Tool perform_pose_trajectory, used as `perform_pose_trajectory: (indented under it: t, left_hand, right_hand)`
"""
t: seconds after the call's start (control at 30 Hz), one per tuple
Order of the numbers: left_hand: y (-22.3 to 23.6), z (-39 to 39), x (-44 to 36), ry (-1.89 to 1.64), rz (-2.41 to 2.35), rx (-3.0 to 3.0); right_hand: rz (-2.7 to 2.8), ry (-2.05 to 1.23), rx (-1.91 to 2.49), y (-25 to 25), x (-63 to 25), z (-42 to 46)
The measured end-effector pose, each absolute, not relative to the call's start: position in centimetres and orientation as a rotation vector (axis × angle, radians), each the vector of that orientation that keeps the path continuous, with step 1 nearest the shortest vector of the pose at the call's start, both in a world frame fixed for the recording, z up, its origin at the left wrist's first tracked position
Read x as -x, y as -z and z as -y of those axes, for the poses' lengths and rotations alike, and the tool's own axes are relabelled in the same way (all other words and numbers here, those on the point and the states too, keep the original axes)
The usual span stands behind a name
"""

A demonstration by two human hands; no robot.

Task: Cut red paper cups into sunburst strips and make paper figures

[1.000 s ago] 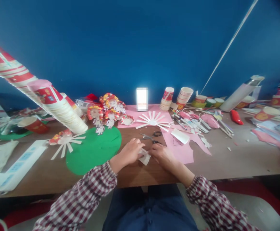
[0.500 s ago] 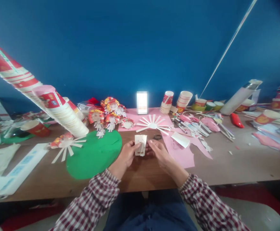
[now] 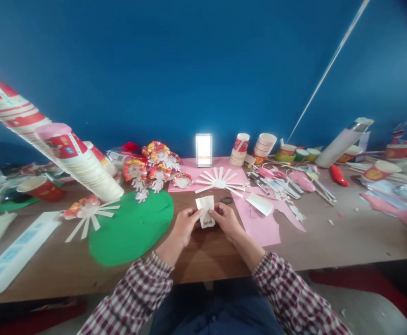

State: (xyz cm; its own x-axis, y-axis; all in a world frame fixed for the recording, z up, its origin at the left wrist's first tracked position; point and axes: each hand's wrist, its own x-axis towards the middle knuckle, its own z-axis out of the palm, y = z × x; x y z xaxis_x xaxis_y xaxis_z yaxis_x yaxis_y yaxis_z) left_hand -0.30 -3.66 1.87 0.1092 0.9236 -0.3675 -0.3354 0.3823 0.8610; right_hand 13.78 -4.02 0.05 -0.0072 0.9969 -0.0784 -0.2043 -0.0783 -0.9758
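Observation:
A small white piece of paper (image 3: pixel 205 209) with a faint drawing on it is held upright between both hands, just above the wooden table (image 3: pixel 346 235). My left hand (image 3: pixel 185 225) pinches its left edge and my right hand (image 3: pixel 226 219) pinches its right edge. Black scissors (image 3: pixel 227 200) lie on the table just behind my right hand. A green paper disc (image 3: pixel 130 228) lies to the left of my left hand. A pink paper sheet (image 3: pixel 262 221) lies to the right of my right hand.
A long leaning stack of paper cups (image 3: pixel 60 149) reaches in from the left. Finished paper-cup dolls (image 3: pixel 156 165) and a fanned white cup (image 3: pixel 219 181) lie at the back. More cups (image 3: pixel 266 144), pink cutouts and scraps crowd the right side. A blue wall rises behind.
Both hands lifted the white paper off the table and turned it upright. The view shifted slightly; the hands now hold it a little higher and further from me.

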Motion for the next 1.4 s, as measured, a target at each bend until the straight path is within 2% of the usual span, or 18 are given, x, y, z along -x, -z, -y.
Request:
perform_pose_trajectory:
  t: [1.1,1.4]
  left_hand:
    - [-1.1,3.2,1.6,-0.979,-1.09,-0.647]
    - [-1.6,3.3,1.0,-1.073,-1.142,-0.62]
  right_hand:
    - [0.979,-1.36,1.127,-0.1,-13.7,4.1]
    - [1.022,-1.387,1.091,-0.6,-13.7,4.3]
